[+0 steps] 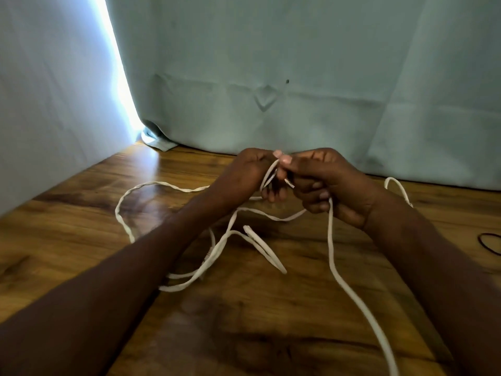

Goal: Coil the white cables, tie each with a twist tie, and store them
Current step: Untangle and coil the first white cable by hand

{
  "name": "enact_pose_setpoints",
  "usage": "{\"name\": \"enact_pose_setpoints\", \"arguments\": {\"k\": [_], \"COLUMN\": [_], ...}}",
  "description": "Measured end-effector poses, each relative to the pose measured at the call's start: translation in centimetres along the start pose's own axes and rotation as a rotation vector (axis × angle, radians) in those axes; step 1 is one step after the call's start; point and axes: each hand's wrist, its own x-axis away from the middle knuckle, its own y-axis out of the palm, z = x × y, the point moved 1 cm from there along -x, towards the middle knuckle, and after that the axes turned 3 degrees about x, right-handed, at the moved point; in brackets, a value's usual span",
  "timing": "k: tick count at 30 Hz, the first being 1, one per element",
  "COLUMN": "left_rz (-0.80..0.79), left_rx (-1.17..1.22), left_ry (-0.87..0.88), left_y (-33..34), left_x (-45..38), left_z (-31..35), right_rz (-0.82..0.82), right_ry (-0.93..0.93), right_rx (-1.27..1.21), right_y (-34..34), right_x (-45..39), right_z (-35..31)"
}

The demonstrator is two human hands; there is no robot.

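Head view: our left hand (252, 172) and right hand (328, 183) both pinched the white cable (332, 253); we feared its loose loops snagging and tangling.

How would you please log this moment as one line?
left hand: holds cable | right hand: holds cable | table: loose loops | coil: barely begun

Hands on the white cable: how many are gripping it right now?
2. The left hand and right hand both pinch the white cable above the table, meeting at center.
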Motion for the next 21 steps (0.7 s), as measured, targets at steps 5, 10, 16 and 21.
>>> {"name": "enact_pose_setpoints", "arguments": {"k": [5, 10, 16, 21], "left_rz": [-0.115, -0.223, -0.151, -0.077], "left_rx": [0.231, 0.533, 0.844, 0.969], "left_ry": [-0.034, -0.125, -0.218, -0.258], "left_y": [-0.7, -1.0, -0.4, 0.0], "left_x": [-0.5, -0.8, -0.7, -0.4], "left_z": [0.6, 1.3, 1.3, 1.5], "right_rz": [0.131, 0.373, 0.291, 0.238], "right_ry": [-0.049, -0.066, -0.033, -0.034], "right_rx": [-0.384, -0.261, -0.190, -0.302], "right_y": [-1.9, -2.3, -0.7, -0.3], "right_x": [-0.7, -1.7, -2.1, -2.2], "right_z": [0.4, 1.6, 1.7, 1.8]}}
